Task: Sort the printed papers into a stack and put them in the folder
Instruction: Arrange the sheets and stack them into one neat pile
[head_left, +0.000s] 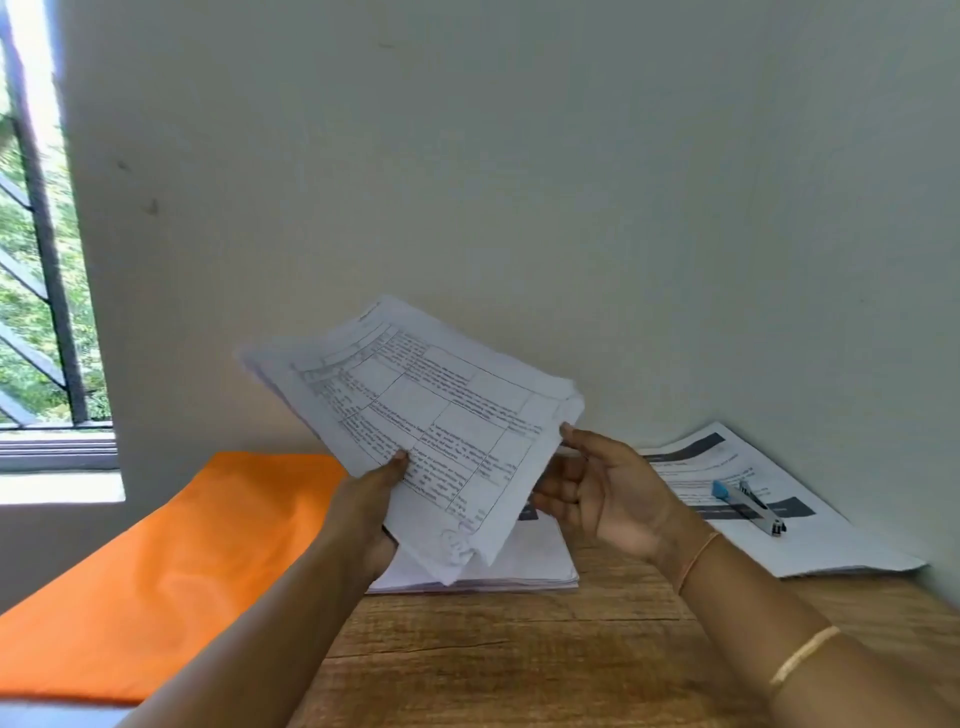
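Above the near part of the wooden tabletop (519, 665), both forearms reach forward, with thin bangles (698, 561) on the right one. The left hand (371, 499) grips the lower left edge of a sheaf of printed papers (426, 415), thumb on top. The right hand (602, 493) pinches the sheaf's right edge, thumb above and fingers curled beneath. The sheaf is held tilted in the air, clear of the tabletop. Under it a flat stack (540, 556) lies near the middle. The orange folder (171, 571) lies closed along the left edge. In the far right corner, more sheets (831, 545) carry a blue-and-grey stapler (750, 506). Behind stand a pale wall (519, 182) and a barred window (36, 260).
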